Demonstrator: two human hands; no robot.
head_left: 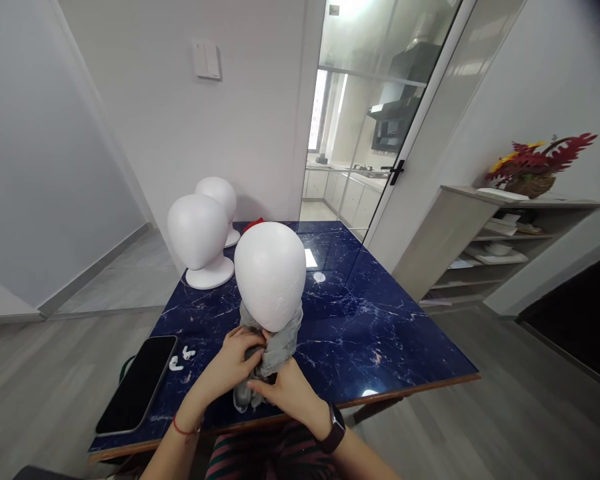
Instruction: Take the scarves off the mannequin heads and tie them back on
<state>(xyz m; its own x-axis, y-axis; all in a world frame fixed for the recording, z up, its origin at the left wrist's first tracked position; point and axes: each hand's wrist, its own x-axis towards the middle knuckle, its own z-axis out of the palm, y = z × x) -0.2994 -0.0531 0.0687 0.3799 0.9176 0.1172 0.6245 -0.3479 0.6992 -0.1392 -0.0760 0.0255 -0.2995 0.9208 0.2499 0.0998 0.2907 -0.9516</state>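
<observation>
A white foam mannequin head (pixel 270 273) stands near the front edge of the blue marbled table (pixel 360 320). Thin grey cloth, scarf-like, is wrapped around its neck; this grey scarf (pixel 280 347) has a loose end hanging down at the front. My left hand (pixel 240 357) has its fingers bent around the scarf, just below the head's chin. Lower and to the right, my right hand (pixel 290 390) grips the scarf from the side, thumb across the front; its other fingers are partly hidden by the cloth.
Two more white mannequin heads, a nearer one (pixel 199 233) and a farther one (pixel 219 193), stand at the back left. A red item (pixel 253 225) lies behind. On the left are a tablet-like black device (pixel 139 385) and white earbuds (pixel 176 363). A round white spot (pixel 319 277) is on the tabletop.
</observation>
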